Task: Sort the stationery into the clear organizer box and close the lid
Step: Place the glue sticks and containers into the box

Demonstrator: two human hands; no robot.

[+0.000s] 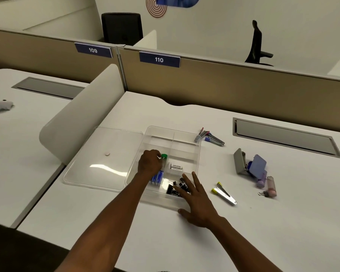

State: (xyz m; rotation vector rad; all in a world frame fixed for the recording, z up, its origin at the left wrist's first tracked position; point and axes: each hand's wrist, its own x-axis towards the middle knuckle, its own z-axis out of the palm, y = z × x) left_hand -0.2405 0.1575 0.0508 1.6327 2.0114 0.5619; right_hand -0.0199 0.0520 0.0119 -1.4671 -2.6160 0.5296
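Observation:
The clear organizer box (185,138) stands open in the middle of the white desk, its clear lid (104,160) lying flat to its left. My left hand (149,163) reaches into a left compartment and grips a green-capped item (164,156). Blue staple boxes (158,178) sit just under my wrist. White labelled items (175,166) lie in a middle compartment, black binder clips (177,187) in the near one. My right hand (196,201) rests with spread straight fingers on the box's near right corner, holding nothing.
Right of the box lie yellow-tipped staple removers (224,193), blue and red ones (210,136), a grey stapler (239,160) with a purple pad (258,165), and a pink item (271,186). A cable hatch (283,137) sits behind; a curved divider (82,114) stands left.

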